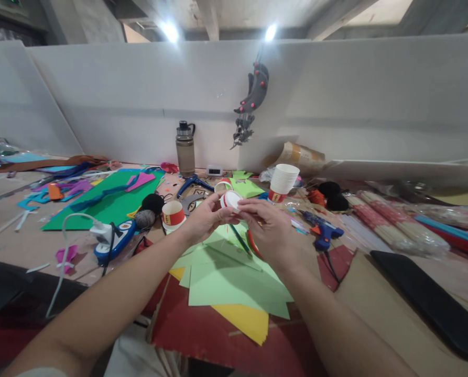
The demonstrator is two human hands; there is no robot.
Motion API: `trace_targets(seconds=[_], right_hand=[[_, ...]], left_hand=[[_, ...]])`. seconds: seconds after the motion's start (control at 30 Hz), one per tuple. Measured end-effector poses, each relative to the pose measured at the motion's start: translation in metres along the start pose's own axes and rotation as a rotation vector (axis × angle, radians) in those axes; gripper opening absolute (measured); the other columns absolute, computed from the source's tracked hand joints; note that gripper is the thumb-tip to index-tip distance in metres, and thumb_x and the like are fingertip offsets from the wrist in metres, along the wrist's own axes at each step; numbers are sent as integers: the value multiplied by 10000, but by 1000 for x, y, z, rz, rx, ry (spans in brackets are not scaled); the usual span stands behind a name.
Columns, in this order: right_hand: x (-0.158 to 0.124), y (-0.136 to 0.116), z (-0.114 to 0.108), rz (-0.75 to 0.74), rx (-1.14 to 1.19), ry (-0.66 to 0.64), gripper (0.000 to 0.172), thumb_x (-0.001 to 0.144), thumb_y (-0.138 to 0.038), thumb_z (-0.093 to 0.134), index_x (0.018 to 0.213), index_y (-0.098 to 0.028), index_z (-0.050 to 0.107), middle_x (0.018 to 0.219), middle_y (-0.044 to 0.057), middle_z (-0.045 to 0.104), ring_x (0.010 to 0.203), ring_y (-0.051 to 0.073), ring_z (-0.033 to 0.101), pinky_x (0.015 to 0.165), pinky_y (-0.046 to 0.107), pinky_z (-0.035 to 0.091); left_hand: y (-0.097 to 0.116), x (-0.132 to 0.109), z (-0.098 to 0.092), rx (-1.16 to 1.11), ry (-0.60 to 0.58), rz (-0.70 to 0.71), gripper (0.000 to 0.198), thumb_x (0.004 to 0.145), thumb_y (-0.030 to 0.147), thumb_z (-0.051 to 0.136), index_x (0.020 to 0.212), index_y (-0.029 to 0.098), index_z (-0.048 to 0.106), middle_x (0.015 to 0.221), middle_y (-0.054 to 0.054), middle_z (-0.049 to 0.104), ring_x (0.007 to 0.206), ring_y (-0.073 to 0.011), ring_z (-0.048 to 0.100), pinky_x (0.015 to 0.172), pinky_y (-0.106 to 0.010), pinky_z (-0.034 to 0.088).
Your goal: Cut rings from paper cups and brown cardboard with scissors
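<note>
Between both hands is a small white round piece with a red band at its rim (pixel 231 201); it looks like the base of a paper cup. My left hand (pixel 206 219) is closed around its left side, thumb beneath. From the right, the fingers and thumb of my right hand (pixel 267 228) pinch its edge. Below the hands, a dark green curved strip (pixel 239 239) and a red-orange curved piece (pixel 253 245) show, partly hidden by my right hand. Light green paper sheets (pixel 234 285) lie underneath, over yellow paper (pixel 245 319).
Red-and-white paper cups (pixel 173 213) stand at left, and a cup stack (pixel 284 180) at right. A blue glue gun (pixel 326 233), a black phone-like slab (pixel 426 298) and wrapped sticks (pixel 394 220) lie rightward. A bottle (pixel 185 152) stands behind; a power strip (pixel 116 241) lies left.
</note>
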State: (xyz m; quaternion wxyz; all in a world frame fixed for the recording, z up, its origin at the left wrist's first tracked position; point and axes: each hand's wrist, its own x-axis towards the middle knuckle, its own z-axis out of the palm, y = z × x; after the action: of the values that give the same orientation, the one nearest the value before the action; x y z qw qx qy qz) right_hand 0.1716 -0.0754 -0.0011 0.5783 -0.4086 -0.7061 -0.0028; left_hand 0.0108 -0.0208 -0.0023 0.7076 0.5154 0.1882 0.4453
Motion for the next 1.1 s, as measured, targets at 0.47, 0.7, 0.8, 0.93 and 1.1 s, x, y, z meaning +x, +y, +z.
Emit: trace_targets(seconds=[0.47, 0.7, 0.8, 0.93, 1.1], right_hand=[[-5, -1, 3, -49, -173, 19, 130, 844, -149, 595, 854, -229, 697, 923, 60, 723, 882, 190, 677, 817, 364, 563], [-6, 1, 5, -81, -201, -17, 147, 859, -162, 562, 855, -228, 693, 921, 77, 717, 916, 210, 677, 819, 388, 564], [-3, 2, 3, -62, -114, -53, 113, 861, -181, 586, 825, -225, 684, 923, 73, 713, 916, 206, 672, 821, 390, 560], [1, 4, -2, 80, 5, -99, 78, 859, -265, 633, 899, -222, 684, 1064, 84, 680, 999, 215, 645, 832, 390, 560], [2, 9, -5, 228, 221, -279, 515, 861, -335, 648, 1350, -293, 494, 1333, 104, 554, 1064, 212, 624, 803, 370, 587]], left_hand=[[-3, 3, -4, 162, -28, -12, 498, 703, 320, 790, 1141, 148, 627, 1018, -94, 691, 846, -171, 671, 788, -317, 553], [-7, 4, -8, 205, -5, 29, 567, 704, 319, 785, 1219, 166, 604, 1063, -96, 675, 851, -172, 656, 762, -305, 558], [-7, 4, -10, 224, -8, 41, 595, 705, 305, 782, 1252, 176, 588, 1101, -99, 668, 854, -171, 653, 753, -297, 556], [-1, 3, -10, 276, -47, 51, 629, 696, 272, 782, 1286, 206, 575, 1158, -100, 655, 888, -189, 650, 743, -307, 556], [5, 3, -13, 337, -73, 65, 632, 652, 193, 800, 1253, 259, 617, 1214, -80, 648, 985, -205, 642, 805, -305, 527]])
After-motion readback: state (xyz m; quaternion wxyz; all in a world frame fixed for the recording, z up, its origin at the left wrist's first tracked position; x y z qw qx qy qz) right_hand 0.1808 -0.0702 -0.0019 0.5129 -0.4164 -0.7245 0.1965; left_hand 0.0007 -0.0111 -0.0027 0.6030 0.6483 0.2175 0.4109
